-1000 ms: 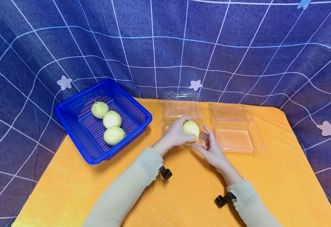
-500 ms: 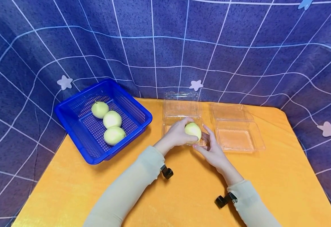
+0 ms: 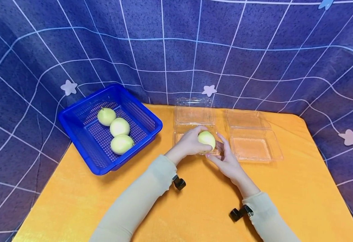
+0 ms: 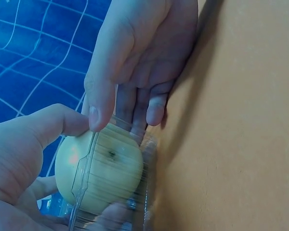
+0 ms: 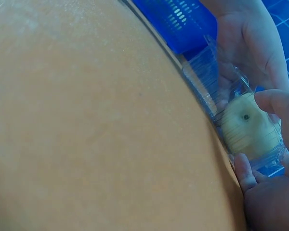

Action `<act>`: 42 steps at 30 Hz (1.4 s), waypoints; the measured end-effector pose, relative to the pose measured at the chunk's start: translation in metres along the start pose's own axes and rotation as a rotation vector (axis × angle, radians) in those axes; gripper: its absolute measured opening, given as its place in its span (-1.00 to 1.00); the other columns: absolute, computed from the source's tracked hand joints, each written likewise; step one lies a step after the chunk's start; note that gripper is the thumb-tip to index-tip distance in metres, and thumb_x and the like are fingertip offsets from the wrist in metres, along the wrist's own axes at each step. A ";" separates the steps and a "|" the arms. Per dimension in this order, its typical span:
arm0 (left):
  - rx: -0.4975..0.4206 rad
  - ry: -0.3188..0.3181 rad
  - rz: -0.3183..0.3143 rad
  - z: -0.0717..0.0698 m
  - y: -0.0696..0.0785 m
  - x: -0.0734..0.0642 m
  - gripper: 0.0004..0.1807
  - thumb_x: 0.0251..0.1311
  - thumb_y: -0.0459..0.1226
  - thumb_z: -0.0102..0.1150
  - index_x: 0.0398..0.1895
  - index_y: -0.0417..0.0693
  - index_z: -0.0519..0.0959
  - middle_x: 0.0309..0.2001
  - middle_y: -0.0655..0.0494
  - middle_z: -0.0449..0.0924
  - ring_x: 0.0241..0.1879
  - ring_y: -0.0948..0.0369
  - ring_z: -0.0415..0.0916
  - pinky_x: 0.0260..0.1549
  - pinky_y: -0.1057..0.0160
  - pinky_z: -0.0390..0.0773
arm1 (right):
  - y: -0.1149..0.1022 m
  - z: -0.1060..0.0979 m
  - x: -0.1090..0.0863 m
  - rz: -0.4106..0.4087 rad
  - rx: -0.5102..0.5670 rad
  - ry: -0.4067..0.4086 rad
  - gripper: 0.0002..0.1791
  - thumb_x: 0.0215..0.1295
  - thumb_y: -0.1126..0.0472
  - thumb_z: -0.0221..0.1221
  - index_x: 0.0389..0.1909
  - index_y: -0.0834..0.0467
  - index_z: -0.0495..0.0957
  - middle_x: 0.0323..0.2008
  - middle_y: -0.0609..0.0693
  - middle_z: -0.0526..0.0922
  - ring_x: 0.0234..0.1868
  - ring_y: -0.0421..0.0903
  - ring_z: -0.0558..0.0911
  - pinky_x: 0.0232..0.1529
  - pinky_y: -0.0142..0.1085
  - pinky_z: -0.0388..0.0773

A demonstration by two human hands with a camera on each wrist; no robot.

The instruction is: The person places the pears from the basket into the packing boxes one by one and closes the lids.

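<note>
My left hand (image 3: 188, 142) grips a pale yellow-green pear (image 3: 206, 139), fingers on its far side and thumb on its near side. The pear is low inside the base of the left clear plastic clamshell box (image 3: 179, 130), whose lid (image 3: 194, 115) stands raised at the back. My right hand (image 3: 228, 163) holds the base at its front right corner. In the left wrist view its thumb (image 4: 96, 115) lies on the rim, and the ribbed clear wall covers part of the pear (image 4: 113, 161). The right wrist view shows the pear (image 5: 248, 127) behind that wall too.
A second clear clamshell box (image 3: 252, 148) lies with its lid up to the right. On the left, a blue perforated basket (image 3: 146, 137) holds several pears (image 3: 120, 127). An orange cloth (image 3: 194, 208) covers the table; a blue curtain (image 3: 179, 53) hangs behind.
My left hand with the pear has shifted slightly right and toward me within the box. My right hand has stayed at the box corner.
</note>
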State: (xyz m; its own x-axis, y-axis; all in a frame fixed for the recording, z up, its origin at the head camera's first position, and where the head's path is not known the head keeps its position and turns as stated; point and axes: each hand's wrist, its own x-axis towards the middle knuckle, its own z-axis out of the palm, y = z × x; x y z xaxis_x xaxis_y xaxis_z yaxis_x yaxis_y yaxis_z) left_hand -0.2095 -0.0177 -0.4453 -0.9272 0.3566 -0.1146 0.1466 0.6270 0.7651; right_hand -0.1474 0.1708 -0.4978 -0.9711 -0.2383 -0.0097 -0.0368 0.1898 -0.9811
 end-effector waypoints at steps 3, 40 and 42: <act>-0.004 0.004 -0.007 0.000 0.002 0.000 -0.13 -0.09 -0.09 0.49 0.40 0.11 0.38 -0.05 0.13 0.57 -0.23 0.14 0.53 -0.32 0.20 0.55 | -0.001 0.000 0.000 -0.004 -0.003 0.000 0.03 0.32 0.13 0.35 0.60 -0.19 -0.13 0.45 0.11 0.31 0.12 0.08 0.55 -0.06 -0.34 0.55; 0.102 -0.008 -0.055 -0.014 0.003 -0.005 -0.12 -0.05 0.04 0.50 0.43 0.19 0.42 0.18 0.09 0.55 -0.01 0.15 0.46 -0.08 0.13 0.50 | 0.001 -0.001 0.000 -0.004 0.018 -0.003 0.03 0.32 0.09 0.35 0.60 -0.22 -0.14 0.47 0.09 0.26 0.43 0.05 0.33 0.10 -0.38 0.50; 0.105 -0.007 -0.053 -0.015 0.002 -0.005 -0.11 -0.05 0.05 0.50 0.44 0.17 0.42 0.13 0.10 0.57 -0.05 0.16 0.48 -0.11 0.14 0.51 | 0.002 -0.001 0.000 -0.008 0.021 -0.001 0.03 0.33 0.10 0.34 0.60 -0.20 -0.14 0.47 0.10 0.26 0.44 0.05 0.31 0.12 -0.37 0.49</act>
State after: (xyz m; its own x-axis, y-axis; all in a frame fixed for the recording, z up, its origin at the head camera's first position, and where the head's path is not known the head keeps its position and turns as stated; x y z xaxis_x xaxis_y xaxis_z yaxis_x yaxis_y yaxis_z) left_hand -0.2098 -0.0283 -0.4340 -0.9320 0.3261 -0.1580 0.1332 0.7138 0.6876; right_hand -0.1478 0.1718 -0.4995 -0.9705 -0.2412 -0.0017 -0.0400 0.1676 -0.9850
